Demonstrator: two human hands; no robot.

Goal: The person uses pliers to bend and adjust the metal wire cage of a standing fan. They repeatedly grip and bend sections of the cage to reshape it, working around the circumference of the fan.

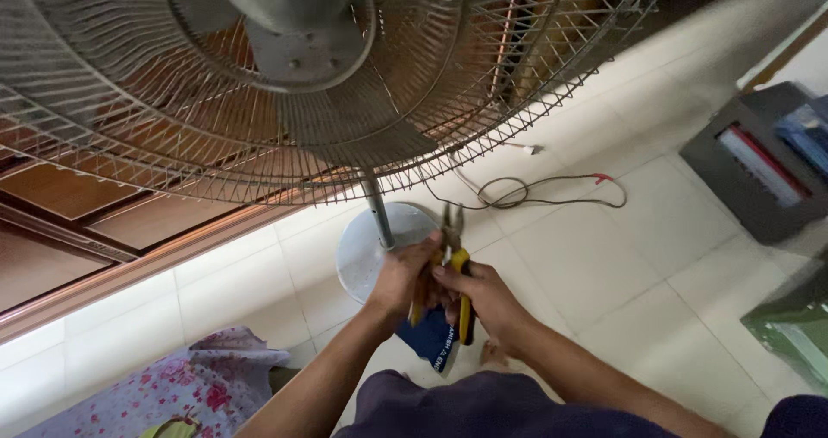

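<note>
Both my hands meet below a big standing fan. My right hand grips a pair of pliers with yellow and black handles, jaws pointing up toward the fan's pole. My left hand is closed around something small and brownish next to the pliers; what it is stays hidden by the fingers. The fan's wire cage fills the upper frame, with its round white base on the floor under my hands.
A thin cable lies looped on the white floor tiles. A dark box with books stands at right, a green object below it. Floral cloth lies at lower left. Wooden panelling runs along the left.
</note>
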